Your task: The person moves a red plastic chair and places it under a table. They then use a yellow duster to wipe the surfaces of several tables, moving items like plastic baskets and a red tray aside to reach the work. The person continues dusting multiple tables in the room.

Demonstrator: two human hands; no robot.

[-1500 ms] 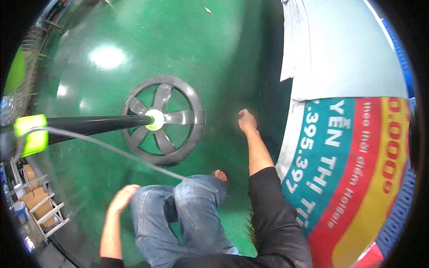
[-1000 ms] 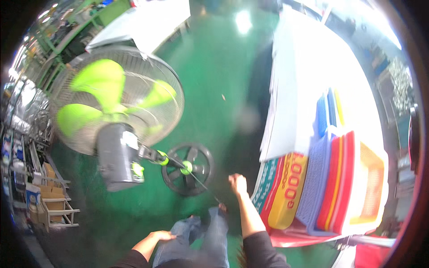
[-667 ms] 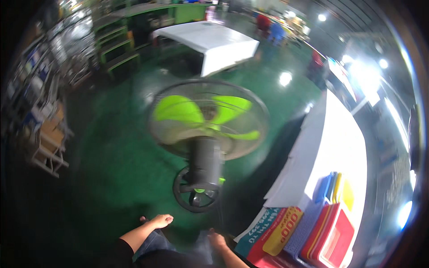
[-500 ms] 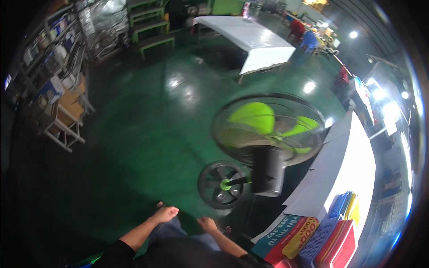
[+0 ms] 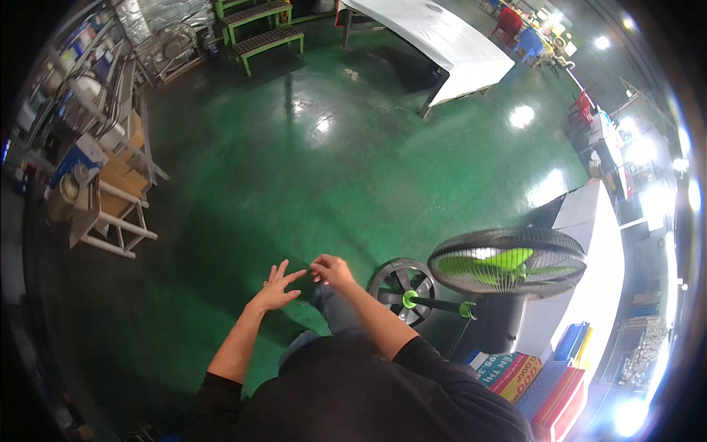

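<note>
In front of my body my left hand [image 5: 274,291] is open, its fingers spread over the green floor. Close beside it on the right, my right hand [image 5: 333,271] has its fingers curled together near the left index fingertip. Whether anything is between those right fingers is too small to make out. Nearest to my right arm stands a pedestal fan [image 5: 508,259] with green blades, a black wire cage and a dark motor housing. Its round black base [image 5: 383,282] rests on the floor, just right of my right hand.
A white-covered table [image 5: 449,44] stands far ahead, with green steps [image 5: 269,44] to its left. Metal racks and cardboard boxes [image 5: 121,180] line the left side. At right, a white-topped table [image 5: 600,254] runs back past stacked plastic baskets [image 5: 560,405].
Both hands have risen and come closer together; the left has opened from a closed shape. The view has shifted, so the fan now appears farther right and lower.
</note>
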